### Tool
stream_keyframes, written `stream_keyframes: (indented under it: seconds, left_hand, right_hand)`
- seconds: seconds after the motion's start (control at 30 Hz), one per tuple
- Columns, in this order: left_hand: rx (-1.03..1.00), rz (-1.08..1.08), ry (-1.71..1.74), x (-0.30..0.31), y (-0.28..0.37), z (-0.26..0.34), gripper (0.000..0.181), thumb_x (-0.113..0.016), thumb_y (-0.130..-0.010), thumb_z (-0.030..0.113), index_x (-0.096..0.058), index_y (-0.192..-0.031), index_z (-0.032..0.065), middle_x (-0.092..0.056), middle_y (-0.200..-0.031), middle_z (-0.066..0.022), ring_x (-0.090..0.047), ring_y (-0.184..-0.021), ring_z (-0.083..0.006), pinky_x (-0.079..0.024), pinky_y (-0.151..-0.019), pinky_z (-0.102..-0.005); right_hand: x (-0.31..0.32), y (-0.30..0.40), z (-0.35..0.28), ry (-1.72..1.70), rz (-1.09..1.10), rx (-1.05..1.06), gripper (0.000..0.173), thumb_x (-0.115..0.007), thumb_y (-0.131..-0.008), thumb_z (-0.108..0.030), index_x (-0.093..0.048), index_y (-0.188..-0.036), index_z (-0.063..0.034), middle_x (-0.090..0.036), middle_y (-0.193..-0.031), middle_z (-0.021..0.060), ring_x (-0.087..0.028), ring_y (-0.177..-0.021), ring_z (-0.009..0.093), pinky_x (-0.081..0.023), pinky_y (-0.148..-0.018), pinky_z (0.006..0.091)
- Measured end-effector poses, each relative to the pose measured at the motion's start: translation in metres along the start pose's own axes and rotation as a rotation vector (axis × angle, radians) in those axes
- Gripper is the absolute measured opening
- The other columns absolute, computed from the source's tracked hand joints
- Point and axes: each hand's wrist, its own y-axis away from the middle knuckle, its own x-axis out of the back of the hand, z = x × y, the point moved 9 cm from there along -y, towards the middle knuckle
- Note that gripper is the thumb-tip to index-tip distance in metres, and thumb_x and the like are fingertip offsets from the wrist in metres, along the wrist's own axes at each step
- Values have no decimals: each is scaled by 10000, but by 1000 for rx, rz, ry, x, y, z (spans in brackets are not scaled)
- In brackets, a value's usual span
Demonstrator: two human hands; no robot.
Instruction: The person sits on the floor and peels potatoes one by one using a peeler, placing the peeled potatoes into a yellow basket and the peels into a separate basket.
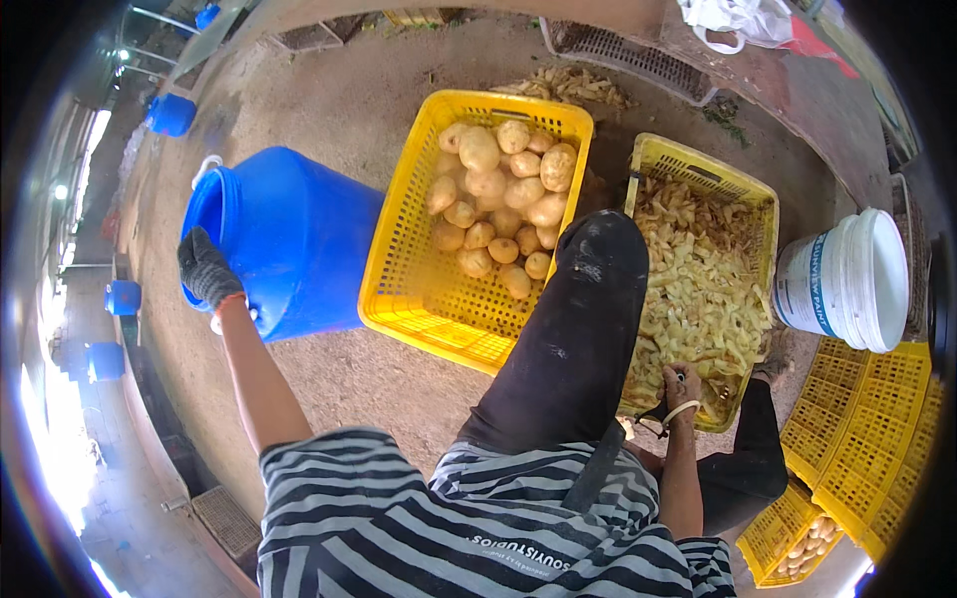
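My left hand (pixel 209 265), in a grey knit glove, is at the mouth of a large blue plastic barrel (pixel 306 239). It overlaps the barrel's rim, and whether its fingers hold anything is hidden. A yellow plastic crate (pixel 411 299) beside the barrel holds several pale potatoes (pixel 486 183). My bare right hand (pixel 680 385), with a pale band at the wrist, is closed around a small dark-handled tool (pixel 680 377), mostly covered by the fingers. Under that hand lie potato peelings (pixel 688 284), heaped in a second, dirtier yellow crate (pixel 771 224).
A white paint bucket (pixel 804 284) stands right of the peelings crate. Stacked yellow crates (pixel 860 418) and a crate of potatoes (pixel 777 534) are at lower right. Peelings (pixel 568 84) lie on the floor behind the potato crate. My bent knee (pixel 602 247) rises between the two crates.
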Motion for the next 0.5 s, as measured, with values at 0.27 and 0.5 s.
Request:
stream_keyframes:
  seconds: [0.27,0.5]
  left_hand:
    - [-265,-1157,-292,-210,316,36,318,-579,-863,237,-584,-1138,78,-595,-1130,-112,-581,-963,-264,-464,-859,-320]
    - [14,-1716,-492,-378,534,-137,443,-517,-892,286,-473,-1268,57,-501,-1284,-152,-547,-1062,-311,-479,-862,-411]
  right_hand:
    - [1,4,27,-159,40,-178,294,-660,-817,-145,-526,-1025,15,-544,-658,58,-505,-468,140,-430,-445,267]
    - [18,5,16,-47,105,-221,377,-665,-817,-219,-527,-1085,9,-544,-666,56,-510,-483,123,-406,-449,234]
